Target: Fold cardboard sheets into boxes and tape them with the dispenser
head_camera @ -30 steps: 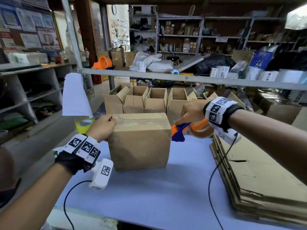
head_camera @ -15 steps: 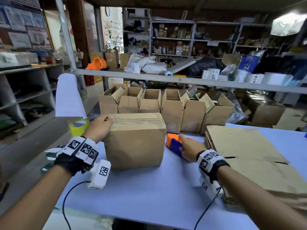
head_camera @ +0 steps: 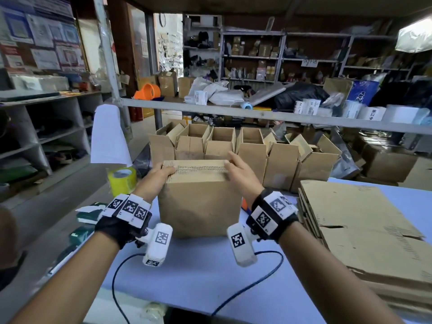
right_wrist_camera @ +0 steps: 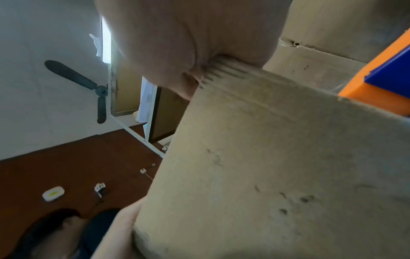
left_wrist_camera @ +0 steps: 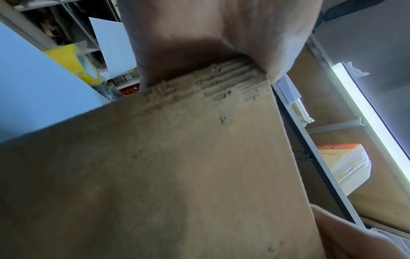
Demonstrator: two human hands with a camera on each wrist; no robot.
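We find both hands on one cardboard box (head_camera: 198, 202). The left hand (head_camera: 157, 177) is curled over its top left corner, thumb on the near face, fingers over the upper edge; the left wrist view confirms the clamp on the corrugated rim. The right hand (head_camera: 240, 175) takes the top right corner in the same manner, so each grip is closed on the box. The box stands upright on the blue worktop (head_camera: 201, 272), between the two wrists, top flaps folded shut; whether the seam carries tape we cannot tell.

Just right of the grip and behind the box, a sliver of the orange and blue tape dispenser (right_wrist_camera: 386, 70) shows, lying free of either hand. Further right lies a stack of flat cardboard sheets (head_camera: 364, 230). Beyond the grip, a row of finished open boxes (head_camera: 219, 143) stands at the worktop's far edge. To the left sits a yellow tape roll (head_camera: 122, 180).

In our judgement the step in hand is handling a closed box, ready to turn it or set it with the row. The next move calls for an even two-handed lift, keeping the flaps from springing open.
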